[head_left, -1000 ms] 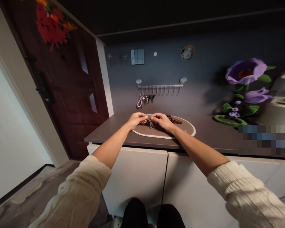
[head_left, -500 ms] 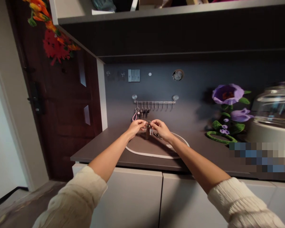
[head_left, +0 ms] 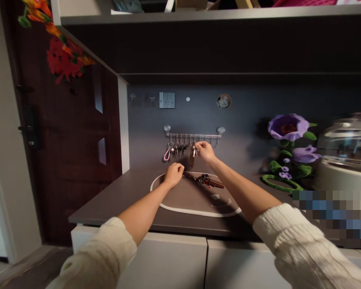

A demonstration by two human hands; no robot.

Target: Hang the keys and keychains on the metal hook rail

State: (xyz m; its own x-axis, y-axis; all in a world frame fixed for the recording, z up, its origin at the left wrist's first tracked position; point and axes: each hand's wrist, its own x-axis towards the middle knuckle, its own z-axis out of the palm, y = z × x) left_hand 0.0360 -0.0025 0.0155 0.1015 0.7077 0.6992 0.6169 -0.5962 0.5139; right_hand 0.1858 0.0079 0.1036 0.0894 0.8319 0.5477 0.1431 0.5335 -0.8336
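Observation:
My right hand point(head_left: 205, 151) pinches a key ring point(head_left: 193, 144) at the hook rail point(head_left: 195, 135) on the wall. Keys and a brown tag point(head_left: 192, 159) dangle from that ring. Whether the ring sits on a hook I cannot tell. My left hand point(head_left: 174, 174) is closed, lower down above the left part of the brown mat point(head_left: 180, 196); what its curled fingers hold, if anything, is hidden. Just to its right, a heap of keys point(head_left: 205, 180) with a brown strap lies on the mat. Several key sets point(head_left: 177, 149), one with a pink loop point(head_left: 167, 154), hang at the rail's left.
A purple flower ornament point(head_left: 289, 127) stands on the dark counter point(head_left: 108, 204) to the right, beside a clear-domed appliance point(head_left: 349, 140). An overhead shelf point(head_left: 198, 44) juts out above. A dark red door point(head_left: 75, 152) is on the left.
Both hands held the key ring together over the mat. The left has come off it and moved lower; the right has raised it to the rail. The camera view has tilted up.

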